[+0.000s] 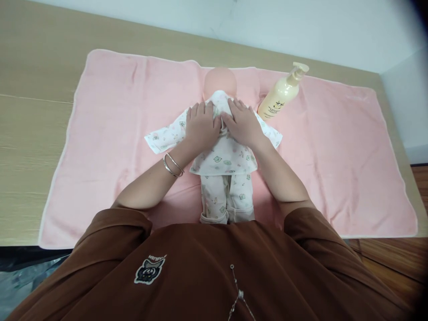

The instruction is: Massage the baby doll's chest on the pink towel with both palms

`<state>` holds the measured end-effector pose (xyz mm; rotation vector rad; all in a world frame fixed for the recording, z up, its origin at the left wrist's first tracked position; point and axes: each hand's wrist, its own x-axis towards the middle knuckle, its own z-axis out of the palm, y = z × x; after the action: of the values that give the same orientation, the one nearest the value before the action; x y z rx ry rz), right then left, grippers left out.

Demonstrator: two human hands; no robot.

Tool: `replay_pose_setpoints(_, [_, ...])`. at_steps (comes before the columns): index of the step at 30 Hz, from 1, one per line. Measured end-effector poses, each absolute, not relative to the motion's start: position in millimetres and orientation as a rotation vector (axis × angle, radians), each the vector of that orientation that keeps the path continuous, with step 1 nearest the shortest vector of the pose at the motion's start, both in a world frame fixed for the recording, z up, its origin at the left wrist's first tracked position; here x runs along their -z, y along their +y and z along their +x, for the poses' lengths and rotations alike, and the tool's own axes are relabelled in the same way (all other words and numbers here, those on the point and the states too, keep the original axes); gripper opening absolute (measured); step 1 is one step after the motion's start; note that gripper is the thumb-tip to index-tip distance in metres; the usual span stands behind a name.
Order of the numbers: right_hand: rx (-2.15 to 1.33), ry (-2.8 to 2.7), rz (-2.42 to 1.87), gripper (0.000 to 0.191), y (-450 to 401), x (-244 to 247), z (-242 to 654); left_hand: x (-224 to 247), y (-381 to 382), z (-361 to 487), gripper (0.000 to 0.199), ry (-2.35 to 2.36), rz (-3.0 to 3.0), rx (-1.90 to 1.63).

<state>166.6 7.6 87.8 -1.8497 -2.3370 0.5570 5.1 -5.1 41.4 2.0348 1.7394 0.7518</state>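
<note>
A baby doll (220, 81) lies on a pink blanket, its bald head at the far end. It is dressed in a white printed top (227, 158) and matching trousers (214, 192). My left hand (203, 125) lies flat over the left side of the doll's chest, fingers stretched toward its head. On the other side of the chest rests my right hand (244, 124), its fingers also extended. Both thumbs nearly meet at the middle of the top, where the cloth is bunched. The doll's sleeves spread out to either side, and its face cannot be seen.
The pink blanket (107, 116) covers much of a wooden table (33, 133). A cream pump bottle (280, 96) is on the blanket to the right of the doll's head. White walls (301, 31) rise behind the table.
</note>
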Motion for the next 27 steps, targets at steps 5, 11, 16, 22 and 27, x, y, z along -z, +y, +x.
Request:
replay_pose_setpoints(5, [-0.550, -2.272, -1.842, 0.072, 19, -80, 173, -48, -13, 7, 0.067, 1.732, 2.058, -0.715])
replay_pose_setpoints(11, [-0.398, -2.381, -1.778, 0.061, -22, -99, 154, -36, 20, -10, 0.057, 1.771, 1.955, -0.658])
replay_pose_setpoints(16, [-0.485, -2.342, -1.760, 0.057, 0, -92, 167, -50, -11, 7, 0.064, 1.787, 2.025, -0.686])
replay_pose_setpoints(22, [-0.520, -2.301, -1.834, 0.064, 21, -76, 175, -47, -18, 14, 0.066, 1.758, 2.048, -0.726])
replay_pose_setpoints(27, [-0.454, -2.388, -1.841, 0.067, -15, -98, 160, -25, 13, -2, 0.060, 1.738, 1.995, -0.830])
